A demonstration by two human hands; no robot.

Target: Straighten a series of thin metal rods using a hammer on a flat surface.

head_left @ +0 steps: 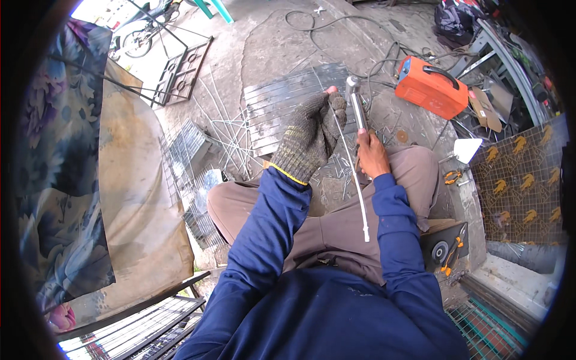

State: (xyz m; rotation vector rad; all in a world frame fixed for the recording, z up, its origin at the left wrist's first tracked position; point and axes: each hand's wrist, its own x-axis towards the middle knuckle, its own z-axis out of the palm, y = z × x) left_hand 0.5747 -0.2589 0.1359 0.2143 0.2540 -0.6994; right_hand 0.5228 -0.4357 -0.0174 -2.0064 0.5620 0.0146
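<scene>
My left hand [307, 129] wears a grey knitted glove with a yellow cuff edge, and one bare fingertip pokes out of it. Its fingers are closed round a thin pale metal rod [353, 165], whose lower end hangs over my lap. Bare and wrapped round the handle, my right hand [373, 156] holds a hammer [359, 111] upright, with the head at the top, just right of the glove. Beyond both hands a grey ribbed metal panel [261, 120] lies on the ground. The palm side of the glove is partly hidden.
Loose thin rods [225, 123] lie left of the panel. An orange machine [429, 90] with a black handle stands at the far right, cables behind it. Orange-handled pliers [453, 177] and a grinding disc [440, 252] lie at right. Cloth [135, 174] hangs at left.
</scene>
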